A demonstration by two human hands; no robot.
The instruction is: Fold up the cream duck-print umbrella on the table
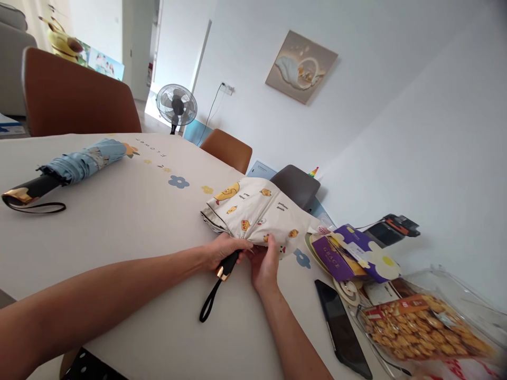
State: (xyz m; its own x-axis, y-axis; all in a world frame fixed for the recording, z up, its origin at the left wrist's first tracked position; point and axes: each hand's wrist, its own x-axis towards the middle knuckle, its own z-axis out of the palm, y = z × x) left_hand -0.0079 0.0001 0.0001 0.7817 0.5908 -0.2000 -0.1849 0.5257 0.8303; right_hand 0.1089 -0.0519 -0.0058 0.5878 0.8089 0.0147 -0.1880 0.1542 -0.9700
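Observation:
A white umbrella (257, 211) with yellow cartoon prints lies loosely gathered over the table in front of me, its folds spread away from its handle. My left hand (226, 250) is closed around the umbrella near the top of its black handle (228, 263), which has a gold end and a black wrist strap (209, 302). On the other side, my right hand (266, 265) pinches the canopy's lower edge, thumb on top of the fabric and fingers beneath. The right fingertips are partly hidden. A blue umbrella (85, 162), rolled up, lies at the table's left.
A black phone (341, 327) lies to the right, close to a purple tissue box (348, 253) and a clear-lidded container of cookies (428, 324). Brown chairs (79, 95) stand beyond the table (158, 237), with a fan (177, 105) behind.

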